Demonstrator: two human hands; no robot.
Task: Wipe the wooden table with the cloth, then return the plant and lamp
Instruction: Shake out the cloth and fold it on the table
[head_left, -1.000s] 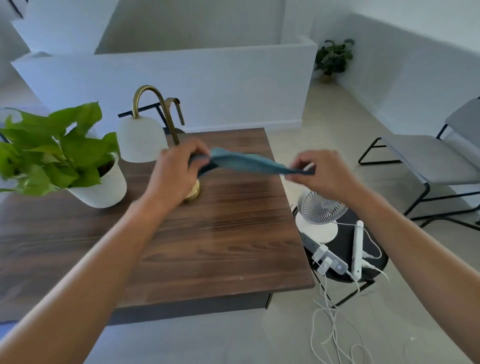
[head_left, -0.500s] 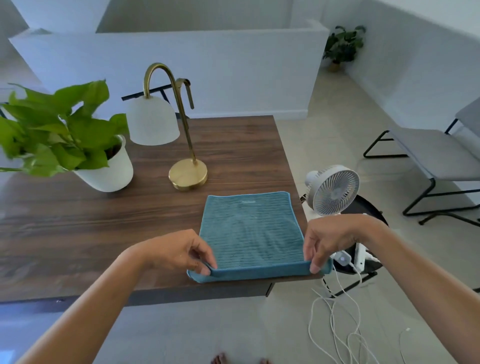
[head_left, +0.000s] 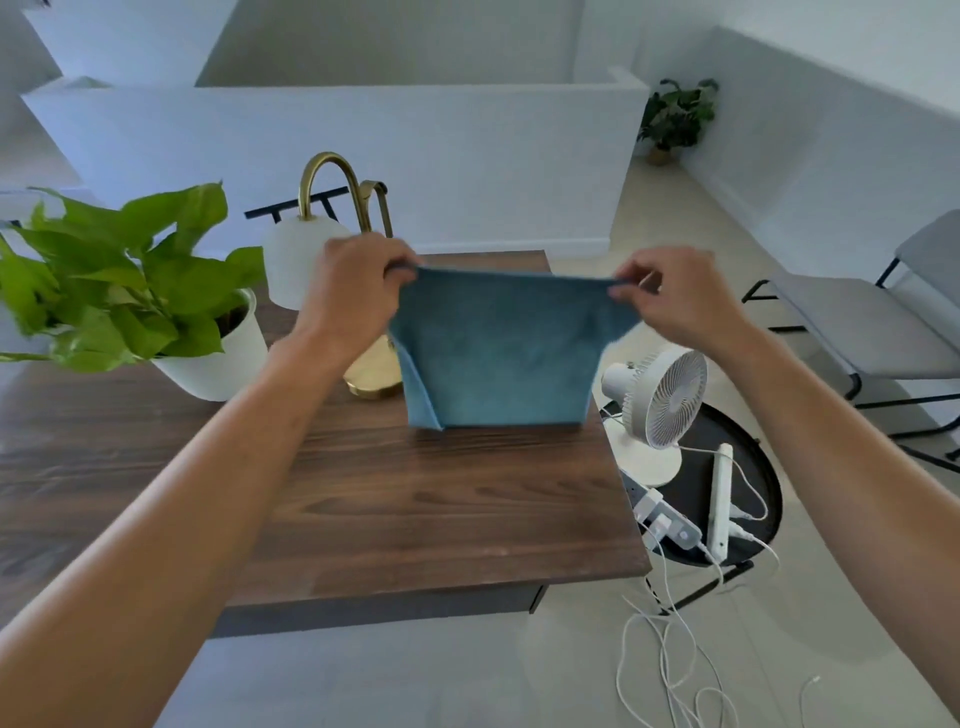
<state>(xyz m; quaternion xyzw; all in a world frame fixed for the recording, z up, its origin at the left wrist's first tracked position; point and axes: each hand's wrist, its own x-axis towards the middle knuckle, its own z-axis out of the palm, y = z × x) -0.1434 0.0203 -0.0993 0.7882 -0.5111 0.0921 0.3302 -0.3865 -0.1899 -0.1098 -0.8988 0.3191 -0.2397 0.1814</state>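
Cloth held up over the counter, plant and lamp not yet moved off.

The plant (head_left: 130, 291) sits well left of the left hand (head_left: 353, 291), and the lamp (head_left: 332, 249) stands just behind and beneath that hand, its brass base by the wrist. The left hand pinches one top corner of the cloth (head_left: 498, 348); the right hand (head_left: 675, 301) pinches the other, so the cloth hangs stretched between them, its lower edge seemingly touching the counter (head_left: 415, 509). A fan (head_left: 660, 405) stands below the right hand, on a low side table off the counter's edge. The likely risk: wiping with the lamp so near, the left hand or cloth could knock its base or catch the shade; a sweep past the right edge could snag the fan.
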